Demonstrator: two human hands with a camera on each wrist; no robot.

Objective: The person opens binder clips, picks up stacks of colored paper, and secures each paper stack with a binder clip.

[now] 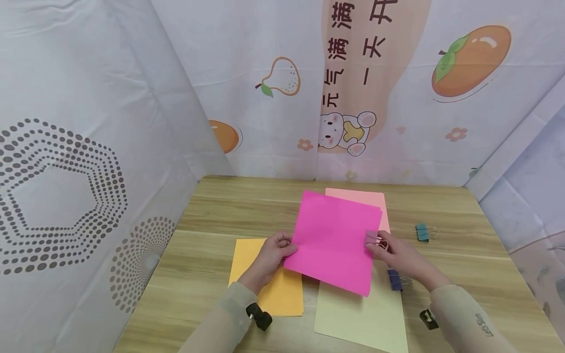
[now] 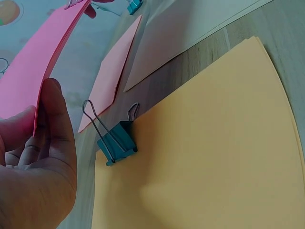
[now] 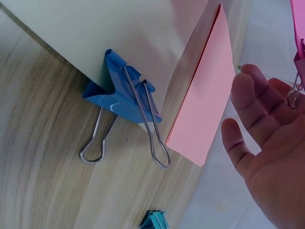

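A bright pink paper stack (image 1: 333, 235) is held up off the table, tilted, between both hands. My left hand (image 1: 274, 255) pinches its left edge between thumb and fingers. At the right edge sits a pinkish-purple binder clip (image 1: 372, 237) with copper-coloured handles. My right hand (image 1: 390, 251) holds the clip there with thumb and forefinger; in the right wrist view its other fingers (image 3: 257, 102) are loosely spread. Below lie yellow-orange sheets (image 2: 224, 129) bearing a teal binder clip (image 2: 117, 142), and cream sheets (image 1: 362, 318) bearing a blue binder clip (image 3: 121, 90).
Light pink sheets (image 3: 205, 105) lie behind the pink stack. Another teal binder clip (image 1: 422, 233) rests on the wooden table (image 1: 463, 274) at right. Printed curtains (image 1: 247, 44) hang behind and at the sides of the table.
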